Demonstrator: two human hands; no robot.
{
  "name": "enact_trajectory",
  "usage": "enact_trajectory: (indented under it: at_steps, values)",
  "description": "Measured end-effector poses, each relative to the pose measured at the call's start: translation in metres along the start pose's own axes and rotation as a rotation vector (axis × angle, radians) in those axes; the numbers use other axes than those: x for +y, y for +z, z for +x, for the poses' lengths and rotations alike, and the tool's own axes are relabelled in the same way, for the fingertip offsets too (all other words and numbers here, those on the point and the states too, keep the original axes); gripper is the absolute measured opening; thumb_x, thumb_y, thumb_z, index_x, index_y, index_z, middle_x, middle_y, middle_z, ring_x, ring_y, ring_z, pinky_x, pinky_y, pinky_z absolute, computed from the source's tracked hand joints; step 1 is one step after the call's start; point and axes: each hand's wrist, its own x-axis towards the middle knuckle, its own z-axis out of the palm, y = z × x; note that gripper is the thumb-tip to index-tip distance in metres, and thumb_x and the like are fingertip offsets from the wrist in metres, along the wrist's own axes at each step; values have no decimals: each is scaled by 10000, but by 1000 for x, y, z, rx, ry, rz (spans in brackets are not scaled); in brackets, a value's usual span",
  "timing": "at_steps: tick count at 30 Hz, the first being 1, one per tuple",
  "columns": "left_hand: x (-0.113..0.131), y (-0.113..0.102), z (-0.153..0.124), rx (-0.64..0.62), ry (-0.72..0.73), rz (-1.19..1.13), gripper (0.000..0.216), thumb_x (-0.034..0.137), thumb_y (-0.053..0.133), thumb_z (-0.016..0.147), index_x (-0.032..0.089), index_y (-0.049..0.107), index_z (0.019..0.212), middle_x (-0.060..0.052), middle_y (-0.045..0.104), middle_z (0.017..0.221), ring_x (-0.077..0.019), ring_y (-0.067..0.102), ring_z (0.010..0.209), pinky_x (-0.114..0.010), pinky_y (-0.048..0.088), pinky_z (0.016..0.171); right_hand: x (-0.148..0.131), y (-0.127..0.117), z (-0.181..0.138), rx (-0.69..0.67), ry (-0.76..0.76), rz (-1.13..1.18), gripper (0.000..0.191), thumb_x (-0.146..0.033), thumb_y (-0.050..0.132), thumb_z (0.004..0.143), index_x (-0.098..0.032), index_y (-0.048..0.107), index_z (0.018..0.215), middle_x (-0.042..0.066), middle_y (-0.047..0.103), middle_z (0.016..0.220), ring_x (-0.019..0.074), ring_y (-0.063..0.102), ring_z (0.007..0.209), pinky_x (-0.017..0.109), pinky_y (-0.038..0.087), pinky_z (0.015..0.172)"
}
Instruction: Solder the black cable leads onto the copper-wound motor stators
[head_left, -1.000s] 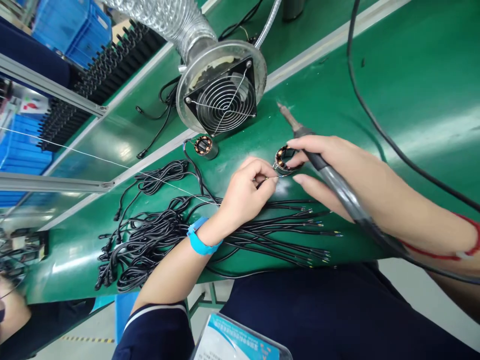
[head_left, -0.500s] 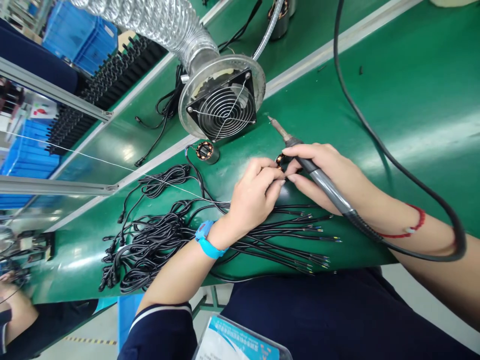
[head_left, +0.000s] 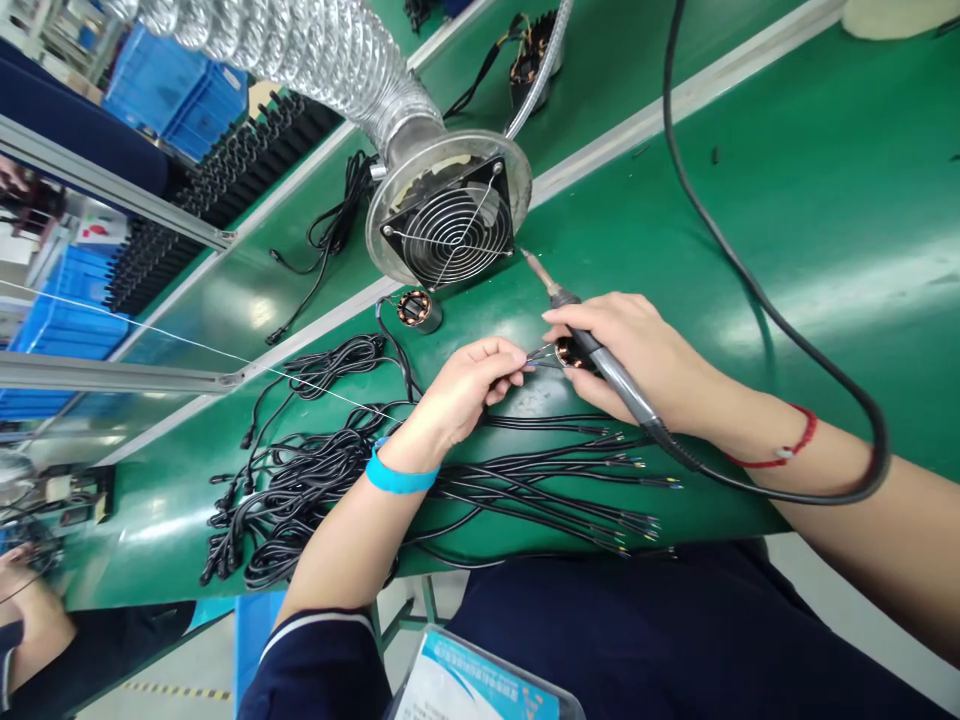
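Observation:
A soldering iron (head_left: 611, 370) lies across my right hand (head_left: 637, 355), its bare metal tip pointing up and left toward the fan. The same hand also grips a small motor stator (head_left: 571, 352) with copper windings, partly hidden by the fingers. Thin wires (head_left: 541, 355) run from the stator to my left hand (head_left: 484, 385), whose thumb and fingers pinch them. Below both hands lie black cables (head_left: 555, 475) with stripped, coloured wire ends. Another stator (head_left: 418, 311) stands on the green bench to the left of my hands.
A fume extraction fan (head_left: 457, 235) on a silver duct (head_left: 337, 70) hangs over the bench. Coiled cables (head_left: 315, 490) lie at left. The iron's cord (head_left: 720, 235) loops round on the right. More stators (head_left: 536, 65) stand beyond the metal rail. A co-worker's arm (head_left: 34, 620) shows at lower left.
My left hand has drawn left, away from the stator, and the wires now show between the hands. My right hand and the soldering iron have shifted slightly left and down.

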Motion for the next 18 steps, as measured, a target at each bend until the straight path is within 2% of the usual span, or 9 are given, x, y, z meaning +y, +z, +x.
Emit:
enact_trajectory:
  at_steps: [6,9,12,15,18]
  values:
    - [2,5,-1,24,-24,-25,170,115,745,651,131,596,569,63,496,500,-16,357,455,-164,196,439,-9,-10,-6,-25,-7,-7,454,-276,553,902,-200,502,1346,86,703,1139,268,647,1021,458,495,929]
    - [4,11,0,61,-46,10,188,142,801,633,142,622,575,67,516,499,-26,385,478,-178,255,470,-9,-13,-7,-5,-17,7,456,-277,562,900,-210,502,1347,78,708,1134,266,648,1018,453,502,923]
    - [2,14,0,40,-42,19,224,197,861,618,148,643,601,55,568,539,-36,407,507,-191,290,489,-11,-12,-6,-16,-3,3,432,-299,552,902,-218,520,1325,77,709,1093,268,654,985,452,514,887]
    - [0,10,1,-13,-53,18,232,291,820,720,146,651,659,54,535,554,-21,306,465,-197,194,451,-15,-9,-5,-8,15,-4,404,-334,552,919,-213,535,1303,83,707,1075,269,653,972,434,523,843]
    - [-1,5,2,-49,-96,2,252,300,690,829,146,608,647,50,452,536,-29,295,450,-195,139,440,-20,-6,-4,86,2,-38,386,-329,568,945,-198,519,1305,78,711,1031,255,642,912,399,518,785]
